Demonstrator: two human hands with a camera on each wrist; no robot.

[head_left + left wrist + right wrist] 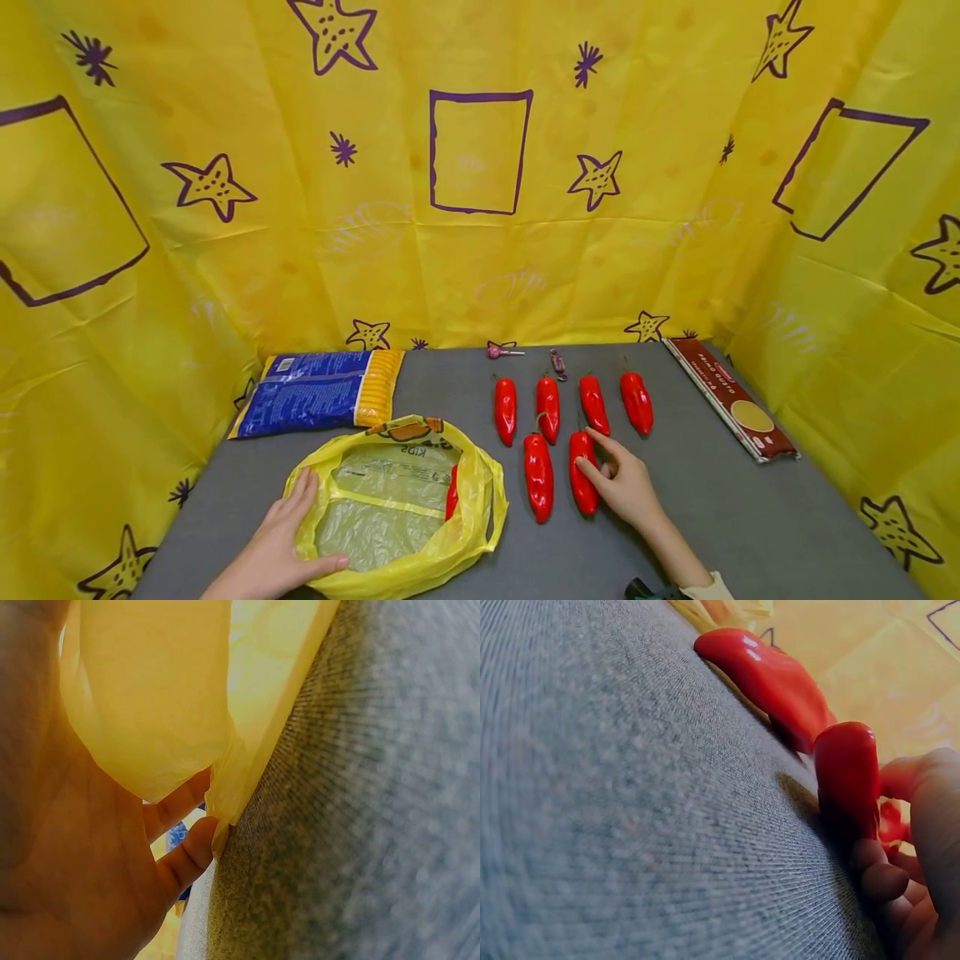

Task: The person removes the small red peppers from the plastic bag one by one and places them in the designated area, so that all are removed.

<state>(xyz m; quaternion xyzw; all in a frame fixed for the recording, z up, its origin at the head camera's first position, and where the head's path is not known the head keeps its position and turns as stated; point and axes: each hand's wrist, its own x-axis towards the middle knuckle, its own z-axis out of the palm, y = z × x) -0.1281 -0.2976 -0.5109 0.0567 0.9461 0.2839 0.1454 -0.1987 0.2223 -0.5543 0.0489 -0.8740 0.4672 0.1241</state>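
Observation:
My right hand (626, 492) pinches a glossy red chili pepper (582, 475) between thumb and fingers at the front of the row. In the right wrist view that pepper (847, 776) stands close to the grey cloth, with a second pepper (769, 682) beyond it. My left hand (273, 542) rests against the left side of a yellow plastic bag (465, 542), thumb and fingers spread along its rim. The bag's mouth gapes upward, and part of a red pepper (452, 493) shows inside at its right. The left wrist view shows the palm beside the yellow plastic (150, 697).
Another pepper (537, 479) lies just left of the pinched one, with several more behind, such as one at far right (637, 402). A lollipop (495, 352) and a wrapped candy (558, 363) lie farther back. A blue packet (315, 396) is left, a brown-red packet (727, 396) right.

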